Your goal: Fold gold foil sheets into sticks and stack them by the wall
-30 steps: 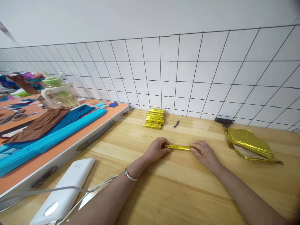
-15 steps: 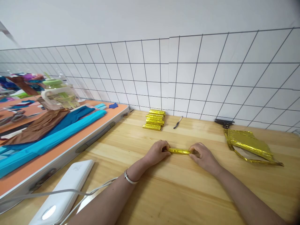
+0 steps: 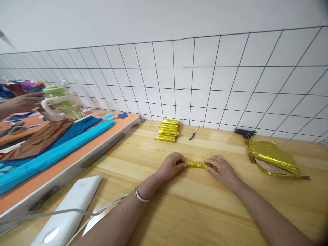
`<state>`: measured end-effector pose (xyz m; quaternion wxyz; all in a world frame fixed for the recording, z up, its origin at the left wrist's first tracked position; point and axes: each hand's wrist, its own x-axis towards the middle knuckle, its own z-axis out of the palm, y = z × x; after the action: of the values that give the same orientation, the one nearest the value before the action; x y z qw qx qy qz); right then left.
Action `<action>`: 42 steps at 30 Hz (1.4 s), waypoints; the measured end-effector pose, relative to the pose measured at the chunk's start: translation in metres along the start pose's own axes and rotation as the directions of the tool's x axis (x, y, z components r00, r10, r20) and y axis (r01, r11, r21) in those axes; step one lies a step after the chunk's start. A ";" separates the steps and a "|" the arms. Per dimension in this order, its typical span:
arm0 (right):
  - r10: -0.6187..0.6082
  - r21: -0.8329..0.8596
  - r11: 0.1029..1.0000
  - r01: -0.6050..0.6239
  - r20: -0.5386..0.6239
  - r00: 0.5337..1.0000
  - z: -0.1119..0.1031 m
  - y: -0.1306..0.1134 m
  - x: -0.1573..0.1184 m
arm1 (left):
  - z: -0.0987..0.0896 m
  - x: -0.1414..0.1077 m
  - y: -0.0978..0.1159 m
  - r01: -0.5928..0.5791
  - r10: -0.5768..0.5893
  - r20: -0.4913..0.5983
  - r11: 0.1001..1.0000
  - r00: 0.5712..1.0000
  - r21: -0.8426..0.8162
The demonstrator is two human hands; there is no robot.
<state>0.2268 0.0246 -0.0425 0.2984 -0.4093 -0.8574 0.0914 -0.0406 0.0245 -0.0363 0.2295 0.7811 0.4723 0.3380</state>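
Observation:
A narrow strip of folded gold foil (image 3: 196,164) lies level between my two hands, just at the wooden tabletop (image 3: 179,212). My left hand (image 3: 172,166) pinches its left end, and my right hand (image 3: 222,170) has closed fingers at its right end. Behind them, several similar gold foil strips (image 3: 167,131) are stacked in an uneven row. A pen (image 3: 194,133) rests to the right of that stack. Off to the right is a larger folded gold foil sheet (image 3: 273,157), with a black clip (image 3: 245,132) at its upper left corner.
An orange-topped board (image 3: 130,119) on the left bears blue and brown fabric (image 3: 46,136) and a green-lidded jug (image 3: 64,102). Another person's hand (image 3: 23,104) reaches in beside the jug. A white device (image 3: 71,208) with cables lies front left. A grid-lined wall (image 3: 166,80) bounds the back.
My right-hand fingers have shifted slightly along the strip's end. Another person's hand has come into view at the far left, beside the jug. The view has moved a little.

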 end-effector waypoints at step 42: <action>0.049 0.295 0.952 -0.075 0.095 0.994 0.005 -0.042 0.003 | 0.002 -0.018 0.080 -0.022 -0.076 -0.121 0.755 0.990 -0.655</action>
<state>0.1949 0.0005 -0.0282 0.3166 -0.3817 -0.8326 0.2467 0.0015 -0.0277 0.0112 0.4591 0.6188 0.3504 0.5324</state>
